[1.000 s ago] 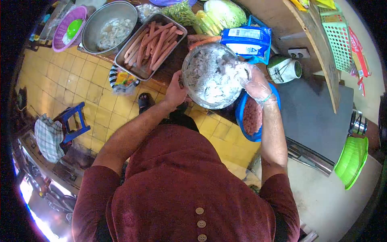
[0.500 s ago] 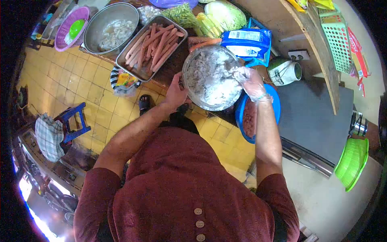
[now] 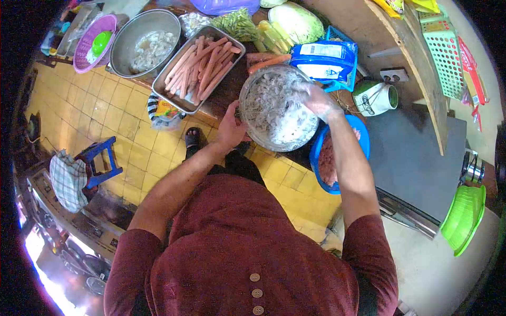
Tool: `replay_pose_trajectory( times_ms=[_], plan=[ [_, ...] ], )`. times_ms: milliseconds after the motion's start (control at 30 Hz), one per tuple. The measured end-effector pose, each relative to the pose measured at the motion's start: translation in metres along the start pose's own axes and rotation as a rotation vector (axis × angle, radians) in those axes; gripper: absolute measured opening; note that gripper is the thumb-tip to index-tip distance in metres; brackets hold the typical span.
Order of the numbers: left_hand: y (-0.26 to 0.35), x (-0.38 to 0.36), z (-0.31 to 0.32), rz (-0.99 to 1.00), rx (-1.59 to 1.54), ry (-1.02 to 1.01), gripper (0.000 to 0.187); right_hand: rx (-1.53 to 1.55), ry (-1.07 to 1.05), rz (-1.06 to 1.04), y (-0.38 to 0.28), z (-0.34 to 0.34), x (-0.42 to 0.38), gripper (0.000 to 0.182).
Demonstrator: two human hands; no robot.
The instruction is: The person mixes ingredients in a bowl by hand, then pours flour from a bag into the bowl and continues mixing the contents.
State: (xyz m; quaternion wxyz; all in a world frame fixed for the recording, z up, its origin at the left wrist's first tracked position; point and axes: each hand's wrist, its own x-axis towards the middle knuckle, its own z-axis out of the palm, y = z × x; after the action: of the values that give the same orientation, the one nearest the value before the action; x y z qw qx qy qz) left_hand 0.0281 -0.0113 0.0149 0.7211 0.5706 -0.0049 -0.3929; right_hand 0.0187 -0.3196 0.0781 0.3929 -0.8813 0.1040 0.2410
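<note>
A round metal bowl (image 3: 263,143) holds white flour (image 3: 294,126) and greyish, flour-coated pieces (image 3: 266,100). My left hand (image 3: 231,127) is closed on the bowl's left rim. Inside the bowl's right side is my right hand (image 3: 322,104), in a clear plastic glove dusted with flour. Its fingers are blurred by motion and partly in the flour mix, so I cannot see whether they hold anything. Just below my right wrist stands a blue tub (image 3: 315,158) of pinkish minced meat (image 3: 329,160).
Left of the bowl are a metal tray (image 3: 191,109) of sausages (image 3: 203,66) and a large pot (image 3: 117,52). Behind lie carrots (image 3: 269,63), a cabbage (image 3: 298,22) and a blue package (image 3: 324,58). A wooden board edge (image 3: 421,79) juts out at the right.
My right hand has moved inward over the bowl from its right rim, and its fingers are now blurred. My left hand keeps its hold on the rim. The view has shifted slightly.
</note>
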Motion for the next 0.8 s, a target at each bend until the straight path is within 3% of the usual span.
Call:
replay_pose_trajectory(
  times_ms=[33, 67, 167, 233, 267, 333, 400, 467, 533, 600, 667, 733, 800],
  plan=[
    [0.002, -0.002, -0.001, -0.021, 0.049, 0.002, 0.068, -0.192, 0.185, -0.170, -0.018, 0.002, 0.009, 0.049],
    [0.004, -0.003, -0.002, -0.039, 0.099, 0.007, 0.070, -0.185, 0.182, -0.174, -0.017, 0.010, 0.024, 0.049],
    [0.007, -0.001, 0.003, -0.068, 0.162, 0.064, 0.072, -0.129, 0.109, -0.003, -0.017, 0.028, 0.071, 0.045],
    [0.014, -0.005, 0.009, -0.062, 0.083, 0.070, 0.071, -0.053, -0.005, -0.067, -0.022, 0.040, 0.087, 0.064],
    [0.017, -0.008, 0.011, -0.051, -0.003, 0.068, 0.070, -0.047, -0.011, -0.068, -0.032, 0.042, 0.085, 0.064],
    [0.025, -0.011, 0.016, -0.068, -0.040, 0.083, 0.069, -0.208, -0.371, 0.015, -0.057, 0.033, 0.076, 0.068],
    [0.021, -0.010, 0.016, -0.076, -0.075, 0.094, 0.068, -0.337, -0.426, -0.050, -0.075, 0.037, 0.068, 0.070],
    [0.003, -0.004, 0.013, -0.044, -0.138, 0.124, 0.066, -0.551, -0.374, -0.103, -0.056, 0.052, 0.071, 0.065],
    [0.006, -0.007, 0.012, -0.067, -0.117, 0.114, 0.067, -0.473, -0.320, -0.193, -0.036, 0.059, 0.062, 0.061],
    [0.007, -0.007, 0.011, -0.094, -0.094, 0.104, 0.067, -0.330, -0.205, -0.051, -0.059, 0.053, 0.030, 0.062],
    [0.003, -0.003, 0.010, -0.094, -0.010, 0.097, 0.065, -0.303, -0.135, -0.161, -0.045, 0.046, 0.014, 0.063],
    [-0.001, 0.000, 0.007, -0.109, 0.054, 0.094, 0.064, -0.139, 0.127, -0.329, -0.059, 0.033, -0.022, 0.059],
    [-0.001, 0.001, 0.006, -0.126, 0.114, 0.089, 0.063, -0.321, 0.225, -0.200, -0.070, 0.025, -0.044, 0.055]
  ],
)
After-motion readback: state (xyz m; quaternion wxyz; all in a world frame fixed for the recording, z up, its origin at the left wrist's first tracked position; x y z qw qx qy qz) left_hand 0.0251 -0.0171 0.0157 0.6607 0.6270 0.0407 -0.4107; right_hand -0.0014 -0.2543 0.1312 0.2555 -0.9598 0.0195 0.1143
